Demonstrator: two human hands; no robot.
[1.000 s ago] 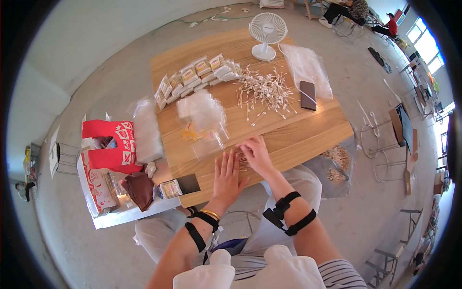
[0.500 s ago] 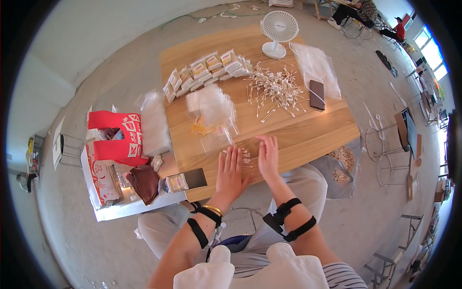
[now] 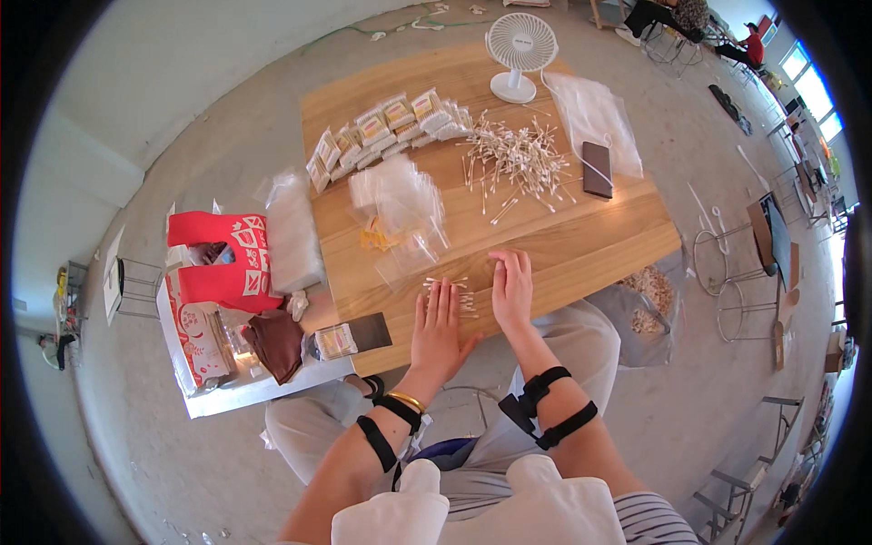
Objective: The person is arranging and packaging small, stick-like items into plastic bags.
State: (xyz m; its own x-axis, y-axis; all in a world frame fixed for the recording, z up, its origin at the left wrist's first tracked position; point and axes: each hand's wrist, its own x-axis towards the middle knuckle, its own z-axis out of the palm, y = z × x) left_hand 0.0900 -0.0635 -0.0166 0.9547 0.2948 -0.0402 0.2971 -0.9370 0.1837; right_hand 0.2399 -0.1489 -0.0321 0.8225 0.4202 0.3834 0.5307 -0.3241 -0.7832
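Note:
My left hand point(image 3: 440, 329) lies flat near the table's front edge, fingers stretched out over a small row of cotton swabs point(image 3: 466, 302). The swabs' white tips show beyond its fingertips and along its right side; its palm hides the rest. To the right, my right hand point(image 3: 514, 289) rests on its edge on the wood, fingers loosely bent toward the left, apart from the swabs and with nothing visible in it. Farther off spreads a loose heap of cotton swabs point(image 3: 520, 163). Clear plastic bags point(image 3: 397, 195) lie beyond my left hand.
Packed swab packets point(image 3: 372, 127) line the far left of the wooden table point(image 3: 581, 245). A white fan point(image 3: 520, 54), a clear plastic sheet point(image 3: 595, 118) and a dark phone point(image 3: 597, 170) sit at the right. Left stand a red bag point(image 3: 227, 286) and a brown pouch point(image 3: 274, 345).
My right hand has shifted slightly right, away from the swabs, and its fingers look a little more bent. My left hand stays over the swabs. The whole view has tilted slightly.

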